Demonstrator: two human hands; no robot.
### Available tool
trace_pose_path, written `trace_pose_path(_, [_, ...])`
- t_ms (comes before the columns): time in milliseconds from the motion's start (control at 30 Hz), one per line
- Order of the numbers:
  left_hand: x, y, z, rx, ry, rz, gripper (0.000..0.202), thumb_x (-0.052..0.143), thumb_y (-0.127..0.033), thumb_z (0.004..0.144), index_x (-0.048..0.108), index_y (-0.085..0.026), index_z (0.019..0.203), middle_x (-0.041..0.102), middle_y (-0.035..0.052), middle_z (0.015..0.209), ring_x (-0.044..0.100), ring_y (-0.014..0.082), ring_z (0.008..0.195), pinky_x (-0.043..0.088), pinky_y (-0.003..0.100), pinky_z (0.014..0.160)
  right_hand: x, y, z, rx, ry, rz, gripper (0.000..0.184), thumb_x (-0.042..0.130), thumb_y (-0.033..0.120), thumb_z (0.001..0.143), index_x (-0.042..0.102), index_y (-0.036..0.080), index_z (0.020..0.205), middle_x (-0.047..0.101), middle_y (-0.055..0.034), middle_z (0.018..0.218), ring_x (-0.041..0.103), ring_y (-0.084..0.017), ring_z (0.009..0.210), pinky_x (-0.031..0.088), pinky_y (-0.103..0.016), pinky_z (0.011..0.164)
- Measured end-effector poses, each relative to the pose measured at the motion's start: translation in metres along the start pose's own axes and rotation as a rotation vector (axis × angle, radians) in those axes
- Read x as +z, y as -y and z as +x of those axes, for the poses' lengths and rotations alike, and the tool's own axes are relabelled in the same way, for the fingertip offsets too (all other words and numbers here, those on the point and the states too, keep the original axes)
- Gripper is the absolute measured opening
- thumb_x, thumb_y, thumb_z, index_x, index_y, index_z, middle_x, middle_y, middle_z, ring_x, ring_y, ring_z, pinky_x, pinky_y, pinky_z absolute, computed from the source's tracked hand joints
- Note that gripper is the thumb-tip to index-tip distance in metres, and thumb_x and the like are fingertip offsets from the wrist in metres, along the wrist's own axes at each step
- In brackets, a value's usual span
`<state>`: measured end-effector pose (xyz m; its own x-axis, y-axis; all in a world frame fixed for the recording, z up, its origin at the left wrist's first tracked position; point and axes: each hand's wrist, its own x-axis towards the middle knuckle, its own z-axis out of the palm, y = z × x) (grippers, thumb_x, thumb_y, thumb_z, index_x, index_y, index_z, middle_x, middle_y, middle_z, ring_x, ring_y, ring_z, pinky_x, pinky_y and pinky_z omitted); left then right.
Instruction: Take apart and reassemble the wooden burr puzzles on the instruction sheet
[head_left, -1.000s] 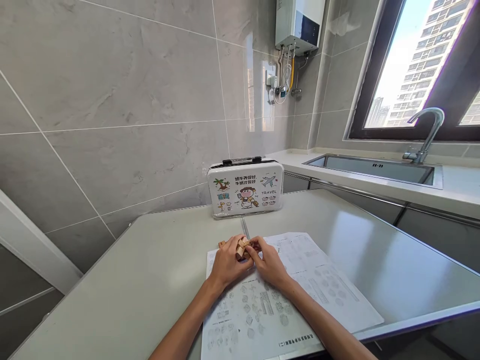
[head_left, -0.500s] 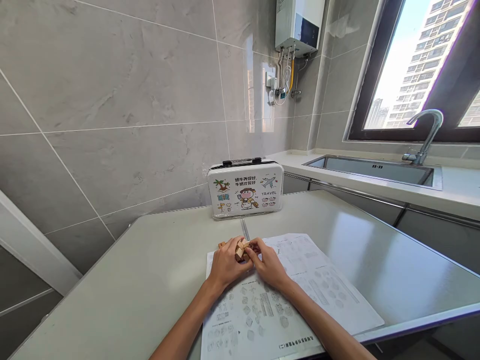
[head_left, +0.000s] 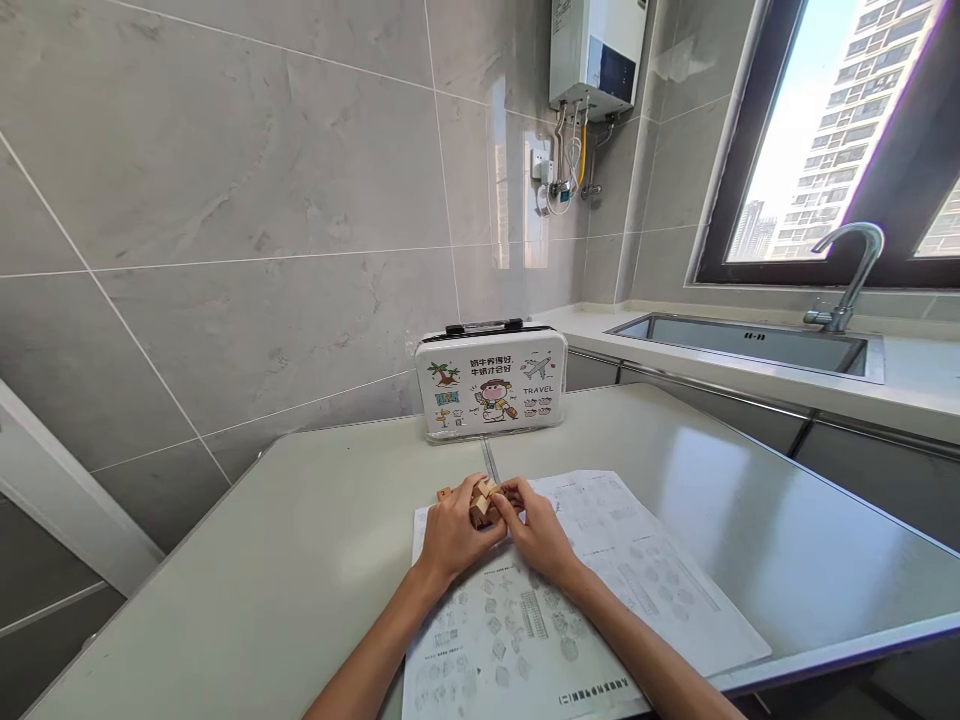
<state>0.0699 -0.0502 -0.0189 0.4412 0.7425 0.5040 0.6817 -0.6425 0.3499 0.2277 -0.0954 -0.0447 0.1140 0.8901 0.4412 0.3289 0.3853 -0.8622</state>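
Both hands meet over a wooden interlocking puzzle (head_left: pixel 482 498) made of pale blocks fitted together. My left hand (head_left: pixel 451 535) wraps round its left side, and my right hand (head_left: pixel 536 532) pinches it from the right with thumb and fingers. Part of the puzzle is hidden behind the fingers. Just beyond my left hand, a small wooden piece (head_left: pixel 444 493) peeks out. Under my hands lies a printed instruction sheet (head_left: pixel 525 640) with many small grey diagrams.
A white carry case (head_left: pixel 491 385) with cartoon prints and a black handle stands at the back of the pale folding table (head_left: pixel 300 560). To the right are a counter with a sink (head_left: pixel 742 338) and a tap (head_left: pixel 855 270). A water heater (head_left: pixel 598 60) hangs on the tiled wall.
Both hands keep their grip on the wooden puzzle, which looks slightly turned between the fingers. The whole view has shifted down very slightly.
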Motion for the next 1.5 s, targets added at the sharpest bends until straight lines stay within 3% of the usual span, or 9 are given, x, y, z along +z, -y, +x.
trace_pose_path(333, [-0.001,0.003,0.000,-0.035,0.065,-0.029,0.050,0.072,-0.039,0.079,0.063,-0.026,0.127,0.079,0.0031,0.095,0.071,0.0279,0.085,0.049,0.033,0.071,0.000,0.004,0.000,-0.037,0.003,-0.040,0.020,0.053,0.043,0.102,0.061,0.026,0.098,0.079,-0.0050,0.094,0.073,-0.024,0.080,0.054,-0.034,0.075])
trace_pose_path(533, [-0.002,-0.002,0.004,-0.143,0.079,-0.348,0.041,0.073,-0.041,0.081,0.066,-0.022,0.117,0.077,0.0041,0.094,0.070,0.0252,0.089,0.051,0.038,0.089,-0.001,0.006,0.004,-0.007,-0.013,-0.004,0.036,0.045,0.053,0.104,0.067,0.025,0.099,0.077,-0.0063,0.095,0.071,-0.023,0.081,0.054,-0.033,0.074])
trace_pose_path(700, [-0.005,-0.004,0.007,-0.242,0.227,-0.811,0.048,0.073,-0.047,0.083,0.063,-0.019,0.120,0.073,0.0023,0.087,0.065,0.0170,0.073,0.051,0.029,0.069,-0.002,-0.001,0.008,0.065,-0.040,0.129,0.041,0.045,0.058,0.103,0.066,0.024,0.109,0.073,-0.0043,0.084,0.067,-0.021,0.069,0.053,-0.032,0.066])
trace_pose_path(833, [-0.008,-0.004,0.010,-0.245,0.290,-1.012,0.053,0.073,-0.046,0.084,0.059,-0.015,0.124,0.065,-0.0021,0.071,0.054,0.0112,0.055,0.044,0.024,0.053,0.000,-0.008,0.009,0.119,0.075,0.262,0.045,0.054,0.060,0.098,0.063,0.023,0.121,0.072,-0.0036,0.087,0.067,-0.019,0.065,0.051,-0.030,0.059])
trace_pose_path(1033, [-0.012,-0.006,0.008,-0.259,0.358,-1.113,0.064,0.075,-0.049,0.082,0.053,-0.016,0.133,0.063,-0.0024,0.072,0.054,0.0102,0.054,0.044,0.023,0.052,0.002,-0.011,0.011,0.137,0.143,0.367,0.046,0.054,0.066,0.096,0.064,0.022,0.107,0.072,-0.0035,0.087,0.068,-0.019,0.066,0.050,-0.029,0.056])
trace_pose_path(1367, [-0.010,-0.008,0.008,-0.306,0.351,-1.147,0.059,0.077,-0.055,0.081,0.056,-0.017,0.121,0.056,-0.0043,0.072,0.052,0.0107,0.058,0.049,0.025,0.053,-0.004,-0.008,0.014,0.093,-0.010,0.178,0.058,0.050,0.078,0.092,0.067,0.022,0.094,0.071,-0.0059,0.083,0.066,-0.022,0.075,0.050,-0.030,0.060])
trace_pose_path(1500, [-0.009,-0.007,0.009,-0.295,0.342,-1.138,0.061,0.081,-0.049,0.079,0.057,-0.018,0.126,0.065,0.0003,0.084,0.060,0.0132,0.068,0.052,0.027,0.064,-0.005,-0.009,0.013,0.090,-0.069,0.149,0.057,0.051,0.078,0.091,0.065,0.023,0.085,0.066,-0.0028,0.071,0.061,-0.020,0.066,0.048,-0.030,0.059])
